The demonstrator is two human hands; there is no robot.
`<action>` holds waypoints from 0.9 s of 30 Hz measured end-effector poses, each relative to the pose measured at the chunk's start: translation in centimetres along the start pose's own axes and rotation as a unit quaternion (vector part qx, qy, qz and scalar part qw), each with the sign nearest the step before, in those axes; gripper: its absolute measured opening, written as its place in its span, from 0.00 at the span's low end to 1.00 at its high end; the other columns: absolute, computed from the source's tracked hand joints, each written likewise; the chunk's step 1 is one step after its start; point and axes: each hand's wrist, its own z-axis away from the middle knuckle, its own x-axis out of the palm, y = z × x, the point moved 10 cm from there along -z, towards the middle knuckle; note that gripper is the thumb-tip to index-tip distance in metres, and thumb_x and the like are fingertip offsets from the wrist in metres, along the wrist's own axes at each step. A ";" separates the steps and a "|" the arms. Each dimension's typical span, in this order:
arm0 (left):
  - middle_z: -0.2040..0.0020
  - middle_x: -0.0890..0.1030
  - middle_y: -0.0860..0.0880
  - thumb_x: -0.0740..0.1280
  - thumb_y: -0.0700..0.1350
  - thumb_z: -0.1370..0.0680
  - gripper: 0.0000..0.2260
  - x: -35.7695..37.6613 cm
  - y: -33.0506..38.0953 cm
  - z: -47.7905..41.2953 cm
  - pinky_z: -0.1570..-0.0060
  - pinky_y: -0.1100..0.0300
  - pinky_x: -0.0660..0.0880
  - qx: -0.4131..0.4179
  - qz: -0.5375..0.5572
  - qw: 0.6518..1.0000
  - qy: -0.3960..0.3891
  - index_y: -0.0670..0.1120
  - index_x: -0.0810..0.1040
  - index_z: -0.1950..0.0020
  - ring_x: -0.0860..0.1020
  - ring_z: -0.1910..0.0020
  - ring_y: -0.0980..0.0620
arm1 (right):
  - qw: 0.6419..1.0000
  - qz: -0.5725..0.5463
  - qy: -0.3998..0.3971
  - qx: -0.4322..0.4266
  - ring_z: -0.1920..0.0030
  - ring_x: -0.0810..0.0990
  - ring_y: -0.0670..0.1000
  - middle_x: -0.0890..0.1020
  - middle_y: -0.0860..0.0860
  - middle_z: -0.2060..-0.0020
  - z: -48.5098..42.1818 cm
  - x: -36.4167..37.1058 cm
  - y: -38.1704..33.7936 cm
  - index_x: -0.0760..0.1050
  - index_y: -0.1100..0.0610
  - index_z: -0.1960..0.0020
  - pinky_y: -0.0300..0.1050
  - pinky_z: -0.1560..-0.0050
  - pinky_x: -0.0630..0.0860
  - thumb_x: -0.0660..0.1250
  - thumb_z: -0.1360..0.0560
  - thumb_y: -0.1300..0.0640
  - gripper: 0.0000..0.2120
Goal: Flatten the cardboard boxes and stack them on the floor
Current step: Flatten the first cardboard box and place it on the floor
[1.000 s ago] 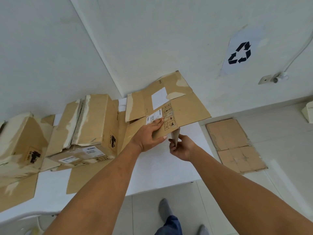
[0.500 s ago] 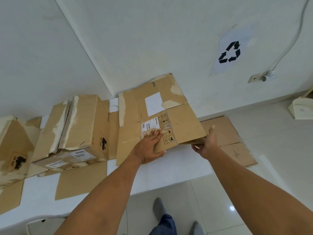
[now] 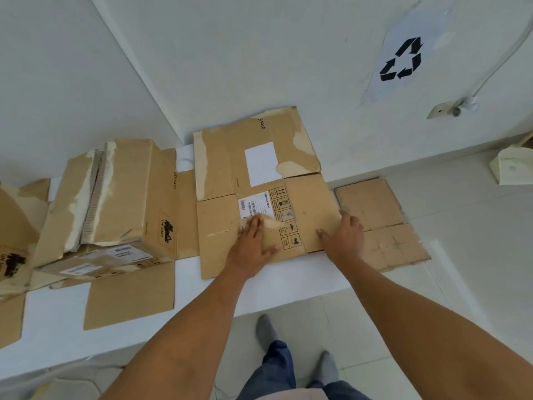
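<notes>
1. Two hands lay on one flattened cardboard box [image 3: 259,180], which was spread on the white table [image 3: 288,281] against the wall corner, its right edge reaching past the table end.
2. The left hand [image 3: 253,246] was pressed palm down on the box, fingers spread and gripping nothing, just below the white shipping label [image 3: 255,206].
3. The right hand [image 3: 344,238] was also flat and unclenched, on the right edge of the same box, beside the row of printed handling symbols [image 3: 287,217].
4. A blank white sticker [image 3: 262,163] sat on the upper panel of the box.
5. To the left, touching this box, an unflattened box [image 3: 121,197] stood on the table with torn tape strips, its flaps open.
6. Further left, another box [image 3: 14,232] was cut off by the frame edge.
7. On the floor [image 3: 461,255] at the right, beyond the table end, flat cardboard [image 3: 380,223] lay against the wall; the box and the right hand covered part of it.
8. A recycling sign [image 3: 402,60] was fixed on the wall above, and a socket with cable [image 3: 452,109] next to it.
9. A pale object [image 3: 513,166] at the right edge was cut off, hard to identify.
10. The feet in grey socks [image 3: 266,327] stood below the table edge.
</notes>
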 end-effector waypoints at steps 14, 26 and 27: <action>0.17 0.39 0.46 0.55 0.64 0.18 0.40 -4.3 -7.3 -6.5 0.21 0.48 0.38 -0.094 0.027 0.992 0.084 0.42 0.40 0.18 0.36 0.19 0.49 | 0.946 0.171 -0.036 -0.272 0.18 0.33 0.56 0.36 0.54 0.17 -3.3 9.4 -12.7 0.41 0.56 0.16 0.53 0.19 0.39 0.47 0.17 0.34 0.39; 0.17 0.41 0.46 0.47 0.66 0.18 0.39 -4.1 -9.4 -8.2 0.20 0.48 0.43 -0.102 -0.032 0.987 0.116 0.43 0.41 0.17 0.37 0.19 0.50 | 0.943 0.233 -0.025 -0.237 0.17 0.39 0.56 0.42 0.54 0.16 -5.3 11.8 -12.6 0.43 0.55 0.15 0.58 0.18 0.44 0.47 0.18 0.33 0.40; 0.17 0.42 0.46 0.48 0.67 0.19 0.40 -4.3 -9.5 -8.4 0.20 0.48 0.42 -0.102 -0.033 0.988 0.115 0.43 0.41 0.17 0.37 0.19 0.50 | 0.943 0.239 -0.023 -0.230 0.17 0.45 0.58 0.47 0.56 0.16 -5.8 11.5 -12.8 0.48 0.55 0.15 0.59 0.19 0.47 0.47 0.19 0.32 0.40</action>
